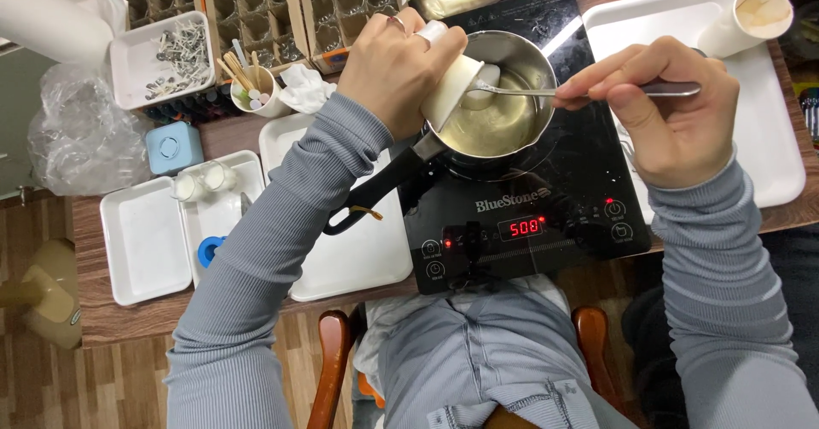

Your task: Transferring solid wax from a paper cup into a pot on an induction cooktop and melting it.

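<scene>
My left hand [394,72] grips a white paper cup [450,88], tipped mouth-down over the rim of a small steel saucepan [499,109]. The pan holds pale yellowish liquid and stands on a black induction cooktop [546,199] with a lit red display. Its black handle [371,194] points toward the lower left. My right hand [674,109] holds a metal spoon [546,92] by the handle, with its bowl reaching into the cup's mouth, where a white lump shows.
White trays lie left [145,241], centre [358,258] and right [768,130]. Another paper cup [751,20] lies on the right tray. Small glass jars [205,182], a cup of wooden sticks [252,88], a tray of wicks [166,58], cardboard dividers [256,11] and a blue box [173,147] crowd the left.
</scene>
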